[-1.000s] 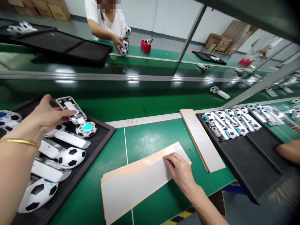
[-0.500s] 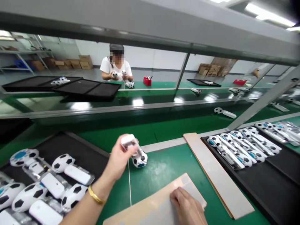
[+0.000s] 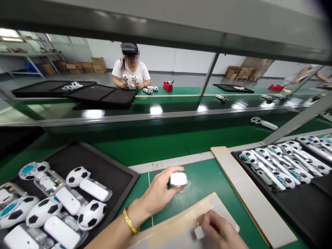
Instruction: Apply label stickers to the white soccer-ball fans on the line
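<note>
The camera sat on your head and looked forward and down. Your left hand (image 3: 158, 193) and right hand (image 3: 215, 230) were very near it, at the bottom of the view. Past the green bench (image 3: 197, 183), it saw far off to a person (image 3: 131, 65) and cardboard boxes (image 3: 98, 65).

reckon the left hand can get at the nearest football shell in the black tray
Probably yes: the left hand is beside the black tray, and only its low rim lies before the football shell. The fingers hold a white piece, though.
</note>
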Demonstrator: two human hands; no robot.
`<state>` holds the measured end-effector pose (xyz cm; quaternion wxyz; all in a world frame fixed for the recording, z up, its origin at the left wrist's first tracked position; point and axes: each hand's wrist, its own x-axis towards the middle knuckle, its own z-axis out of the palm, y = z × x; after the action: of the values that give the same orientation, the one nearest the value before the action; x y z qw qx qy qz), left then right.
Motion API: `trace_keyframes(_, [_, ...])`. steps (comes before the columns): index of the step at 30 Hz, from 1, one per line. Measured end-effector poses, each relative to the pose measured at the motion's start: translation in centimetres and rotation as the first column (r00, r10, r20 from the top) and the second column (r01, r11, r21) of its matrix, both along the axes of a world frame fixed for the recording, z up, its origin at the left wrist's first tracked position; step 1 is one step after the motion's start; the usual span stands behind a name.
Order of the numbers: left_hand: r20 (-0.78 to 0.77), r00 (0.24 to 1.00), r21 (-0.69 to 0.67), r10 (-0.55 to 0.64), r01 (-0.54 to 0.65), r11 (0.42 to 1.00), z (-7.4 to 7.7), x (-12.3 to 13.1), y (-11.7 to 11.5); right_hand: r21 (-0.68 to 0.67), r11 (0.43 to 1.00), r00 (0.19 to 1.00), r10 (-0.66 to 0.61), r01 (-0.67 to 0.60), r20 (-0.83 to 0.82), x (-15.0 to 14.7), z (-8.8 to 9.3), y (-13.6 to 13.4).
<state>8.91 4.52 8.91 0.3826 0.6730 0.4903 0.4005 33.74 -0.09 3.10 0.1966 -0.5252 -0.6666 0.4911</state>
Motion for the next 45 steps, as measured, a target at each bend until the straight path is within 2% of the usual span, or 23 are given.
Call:
trace_keyframes(1, [-0.001, 1.0, 0.017, 0.0, 0.0, 1.0, 0.1, 0.1, -0.1, -0.062, 0.998, 0.998, 0.011, -0.015, -0.059, 0.1, 1.2, 0.3])
trace_keyframes(3, [0.01, 1.0, 0.045, 0.021, -0.021, 0.999, 0.1, 0.3, -0.3, -0.089, 0.996, 0.993, -0.027, 0.017, -0.111, 0.0, 3.8, 0.9])
trace_keyframes(7, [0.022, 0.999, 0.1, 0.046, -0.048, 0.994, -0.2, 0.8, -0.6, 0.033, 0.983, 0.975, -0.174, 0.18, -0.14, -2.2, 8.4, 2.3])
trace_keyframes(10, [0.023, 0.999, 0.139, 0.027, -0.03, 0.99, -0.3, 1.0, -0.6, 0.094, 0.97, 0.953, -0.197, 0.223, -0.232, -4.6, 10.1, 3.6])
trace_keyframes(14, [0.041, 0.998, 0.132, 0.053, -0.058, 0.99, -0.1, 1.1, -0.7, 0.118, 0.975, 0.953, -0.154, 0.19, -0.262, -6.9, 10.3, 5.0])
trace_keyframes(18, [0.053, 0.996, 0.132, 0.067, -0.074, 0.989, -0.1, 1.1, -0.7, 0.094, 0.978, 0.957, -0.159, 0.186, -0.242, -7.8, 9.9, 5.6])
trace_keyframes(32, [0.04, 0.998, 0.206, 0.048, -0.055, 0.977, -0.6, 1.3, -0.4, 0.103, 0.973, 0.962, -0.183, 0.207, -0.205, -8.3, 10.6, 5.3])
trace_keyframes(37, [0.034, 0.999, 0.228, 0.042, -0.048, 0.972, -0.7, 1.4, -0.4, 0.11, 0.967, 0.958, -0.205, 0.23, -0.201, -8.2, 10.5, 5.3])
trace_keyframes(45, [0.029, 0.999, 0.242, 0.043, -0.049, 0.969, -0.7, 1.5, -0.5, 0.119, 0.974, 0.972, -0.17, 0.191, -0.164, -7.7, 10.0, 5.4])
